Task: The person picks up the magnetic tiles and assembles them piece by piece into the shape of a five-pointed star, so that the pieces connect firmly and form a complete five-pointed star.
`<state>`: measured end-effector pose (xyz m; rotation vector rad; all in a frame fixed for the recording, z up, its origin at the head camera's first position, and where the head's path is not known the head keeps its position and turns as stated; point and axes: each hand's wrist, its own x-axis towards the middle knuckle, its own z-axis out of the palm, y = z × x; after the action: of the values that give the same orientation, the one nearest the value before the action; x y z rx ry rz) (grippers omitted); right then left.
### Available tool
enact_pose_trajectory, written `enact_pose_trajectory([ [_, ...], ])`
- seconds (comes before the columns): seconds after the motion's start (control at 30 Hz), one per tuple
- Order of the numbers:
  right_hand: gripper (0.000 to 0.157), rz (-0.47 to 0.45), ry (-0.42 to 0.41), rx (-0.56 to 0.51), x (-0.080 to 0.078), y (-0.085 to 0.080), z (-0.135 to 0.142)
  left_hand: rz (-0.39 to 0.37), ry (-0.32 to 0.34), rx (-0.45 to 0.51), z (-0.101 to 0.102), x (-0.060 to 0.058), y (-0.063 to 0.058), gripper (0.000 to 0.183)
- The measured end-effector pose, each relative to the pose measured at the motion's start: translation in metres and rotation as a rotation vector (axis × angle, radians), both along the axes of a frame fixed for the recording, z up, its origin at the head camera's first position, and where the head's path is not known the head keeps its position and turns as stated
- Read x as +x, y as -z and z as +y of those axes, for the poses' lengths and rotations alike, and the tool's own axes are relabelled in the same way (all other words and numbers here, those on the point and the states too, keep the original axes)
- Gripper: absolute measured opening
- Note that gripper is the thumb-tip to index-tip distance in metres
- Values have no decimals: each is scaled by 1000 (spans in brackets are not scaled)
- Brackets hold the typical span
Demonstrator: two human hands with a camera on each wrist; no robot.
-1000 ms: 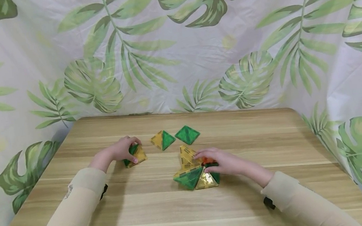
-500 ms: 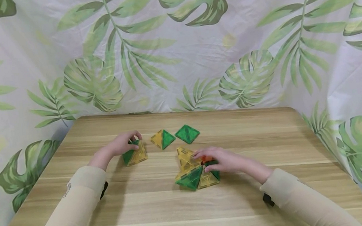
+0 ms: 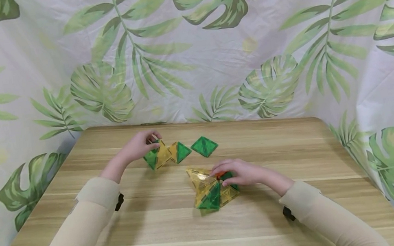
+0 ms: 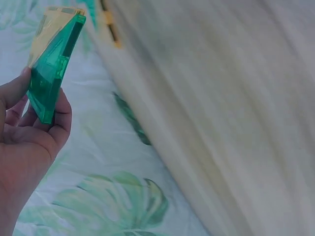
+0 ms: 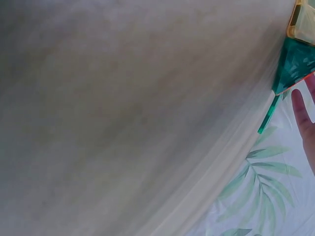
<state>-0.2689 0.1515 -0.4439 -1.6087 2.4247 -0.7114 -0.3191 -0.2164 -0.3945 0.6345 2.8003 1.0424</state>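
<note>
My left hand [image 3: 140, 145] pinches a joined pair of triangular magnetic tiles [image 3: 162, 157], one green and one yellow, between thumb and fingers. In the left wrist view this pair [image 4: 54, 64] stands up edge-on from the fingertips. My right hand [image 3: 240, 172] grips the top of a raised cluster of magnetic tiles [image 3: 209, 197], made of yellow, green and orange triangles joined at their edges. Its thumb lies by a green side and its fingers reach over the orange tile [image 3: 220, 174], which they partly hide. The right wrist view catches only a green corner [image 5: 295, 64] of the cluster.
A flat yellow-and-green tile pair [image 3: 179, 152] lies farther back, overlapped in the head view by the held pair. To its right is a green diamond of two tiles [image 3: 204, 146]. The wooden table [image 3: 182, 239] ends at a leaf-print curtain [image 3: 160, 62].
My left hand has lifted its tile pair off the table and carried it right and back. Under my right hand the cluster has turned, its yellow tile swinging left and toward me.
</note>
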Motion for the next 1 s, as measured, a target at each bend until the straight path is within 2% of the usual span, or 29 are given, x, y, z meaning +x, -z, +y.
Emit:
enact_pose_trajectory([
  [0.2, 41, -34, -6, 1, 0, -4, -3, 19, -11, 23, 23, 4, -18, 18],
  [0.43, 36, -72, 44, -28, -3, -3, -6, -7, -13, 87, 48, 5, -30, 20],
  [0.53, 33, -113, 131, -100, -6, -5, -5, -29, -6, 129, 60, 6, -34, 20],
  [0.67, 29, -175, 323, -236, -12, -17, -7, -51, 30, 171, 80, 7, -38, 20],
  [0.77, 30, -194, 442, -279, -16, -27, -12, -53, 67, 180, 96, 8, -37, 21],
  [0.87, 32, -207, 494, -285, -19, -34, -17, -51, 104, 182, 110, 8, -33, 22],
  [1.0, 30, -225, 515, -292, -21, -38, -20, -47, 146, 193, 123, 8, -27, 23],
])
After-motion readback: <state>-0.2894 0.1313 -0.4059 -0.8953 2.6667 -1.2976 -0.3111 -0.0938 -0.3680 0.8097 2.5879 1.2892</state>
